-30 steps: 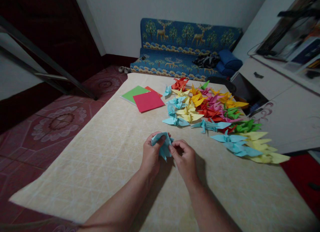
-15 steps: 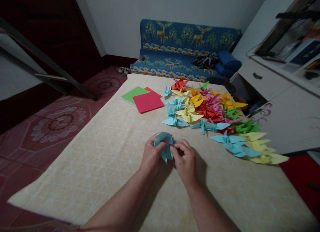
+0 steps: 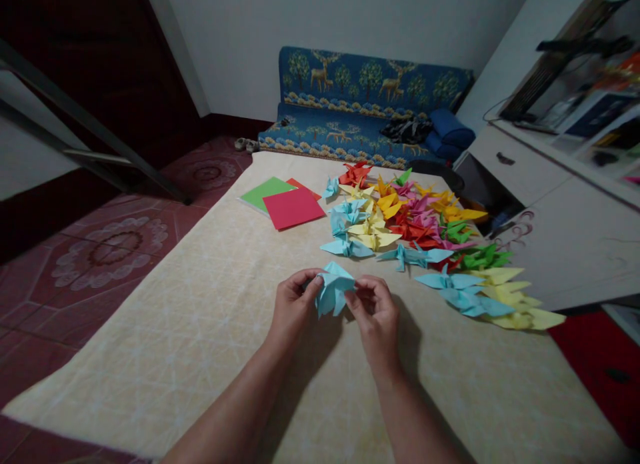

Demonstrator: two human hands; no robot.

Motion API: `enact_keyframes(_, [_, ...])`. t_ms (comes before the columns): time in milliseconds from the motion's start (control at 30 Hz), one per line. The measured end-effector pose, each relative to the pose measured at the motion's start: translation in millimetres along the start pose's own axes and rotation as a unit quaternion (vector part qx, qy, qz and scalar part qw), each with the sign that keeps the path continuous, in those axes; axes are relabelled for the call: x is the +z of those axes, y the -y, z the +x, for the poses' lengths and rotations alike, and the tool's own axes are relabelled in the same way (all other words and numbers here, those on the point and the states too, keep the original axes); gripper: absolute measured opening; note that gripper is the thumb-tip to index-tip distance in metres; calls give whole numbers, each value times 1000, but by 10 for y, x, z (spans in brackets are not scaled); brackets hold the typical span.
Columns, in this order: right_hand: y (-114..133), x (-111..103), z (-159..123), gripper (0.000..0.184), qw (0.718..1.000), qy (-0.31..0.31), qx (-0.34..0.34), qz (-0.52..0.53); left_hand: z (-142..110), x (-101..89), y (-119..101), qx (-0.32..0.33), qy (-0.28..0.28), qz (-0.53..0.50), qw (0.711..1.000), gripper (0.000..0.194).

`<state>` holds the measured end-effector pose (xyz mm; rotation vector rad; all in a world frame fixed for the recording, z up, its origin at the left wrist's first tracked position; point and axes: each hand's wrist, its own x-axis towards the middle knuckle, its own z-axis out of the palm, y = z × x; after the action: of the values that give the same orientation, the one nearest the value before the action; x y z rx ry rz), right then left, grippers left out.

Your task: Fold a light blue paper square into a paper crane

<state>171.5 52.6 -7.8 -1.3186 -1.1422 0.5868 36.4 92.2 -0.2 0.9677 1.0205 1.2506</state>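
Above the middle of the table, a light blue origami crane [image 3: 334,291] is pinched between my two hands, its folded wings partly spread. My left hand [image 3: 296,301] grips its left side with thumb and fingers. On its right edge, my right hand [image 3: 373,311] is closed with thumb against forefinger. Just beyond my hands lie finished paper cranes in light blue [image 3: 347,246], yellow [image 3: 375,234], red [image 3: 415,229], orange [image 3: 389,203], pink [image 3: 426,211] and green [image 3: 485,257]. The fingertips behind the paper are hidden.
A pink-red paper square [image 3: 294,209] overlaps a green one [image 3: 267,194] at the table's far left. The patterned cloth [image 3: 165,344] covers the table. Beyond stand a blue sofa [image 3: 345,111], a white cabinet [image 3: 560,224] at right and a metal ladder [image 3: 95,121] at left.
The blue paper has turned in my hands, and its wings now show more openly. My left hand has shifted slightly left. The whole view has shifted a little.
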Motion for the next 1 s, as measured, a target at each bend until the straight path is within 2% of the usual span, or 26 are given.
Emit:
enact_keyframes(100, [23,-35,15,27,998,10,-60,12,-8,-17,-20,10,48,17,999,19])
enact_keyframes(233, [74,-66,28,19,991,24,-130,-20,-24,-21,-26,19,72,36,997,21])
enact_keyframes(433, [80,-65,29,9,985,2,-161,-54,-39,23,-37,23,72,55,996,20])
enact_keyframes(600, [50,-61,7,1,995,-33,-87,-27,-49,48,-49,-13,66,33,997,21])
enact_keyframes(700, [34,-46,-11,5,999,-46,-17,7,-52,48,-26,-40,67,-4,997,24])
enact_keyframes(867, [65,11,-19,16,995,-40,63,62,-43,47,20,-74,56,-41,995,25])
enact_keyframes(1000, [102,31,-4,24,984,0,144,108,-41,45,15,-78,42,-53,995,25])
